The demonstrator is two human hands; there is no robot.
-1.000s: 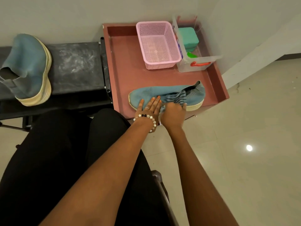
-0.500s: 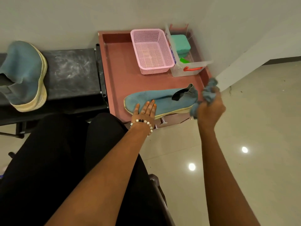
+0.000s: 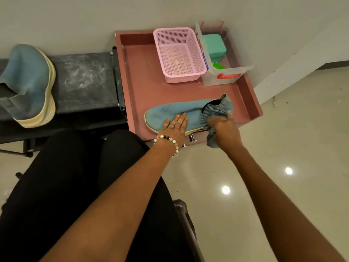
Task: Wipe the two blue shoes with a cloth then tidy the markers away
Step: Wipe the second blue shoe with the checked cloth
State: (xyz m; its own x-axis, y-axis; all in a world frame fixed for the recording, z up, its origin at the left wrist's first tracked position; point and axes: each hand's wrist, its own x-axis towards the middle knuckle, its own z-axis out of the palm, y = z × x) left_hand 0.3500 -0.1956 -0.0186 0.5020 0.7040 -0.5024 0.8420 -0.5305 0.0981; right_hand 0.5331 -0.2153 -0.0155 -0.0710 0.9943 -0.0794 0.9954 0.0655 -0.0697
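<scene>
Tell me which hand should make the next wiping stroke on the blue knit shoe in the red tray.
Right. The right hand grips the striped blue cloth at the blue knit shoe's heel; the left hand presses flat, steadying it.
</scene>
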